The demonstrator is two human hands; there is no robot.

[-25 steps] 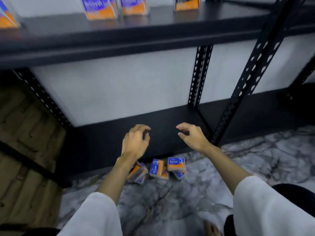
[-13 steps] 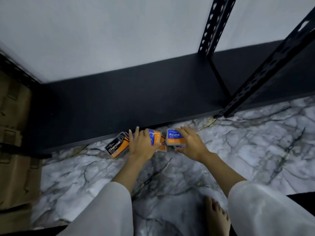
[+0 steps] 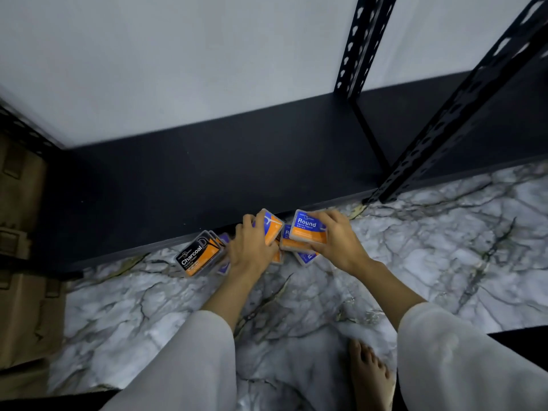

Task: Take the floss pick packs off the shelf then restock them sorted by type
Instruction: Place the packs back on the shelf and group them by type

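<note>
Packs gripped in both hands, floor pile beneath.

Left hand (image 3: 252,247) curls fingers round a blue-orange pack (image 3: 271,229); right hand (image 3: 335,238) pinches the Round pack (image 3: 308,228). Lifting carelessly could scatter the pile or mix in the Charcoal pack (image 3: 198,255). Marble floor (image 3: 415,262), bare black shelf (image 3: 207,179), white wall.

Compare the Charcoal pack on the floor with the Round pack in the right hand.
The Charcoal pack has a black label panel with white lettering; the Round pack has a blue one. No hand holds the Charcoal pack, which lies at the left of the pile; the right hand grips the Round pack, raised above other packs. The left hand holds a third pack. Both are flat packs with orange lower sections.
</note>
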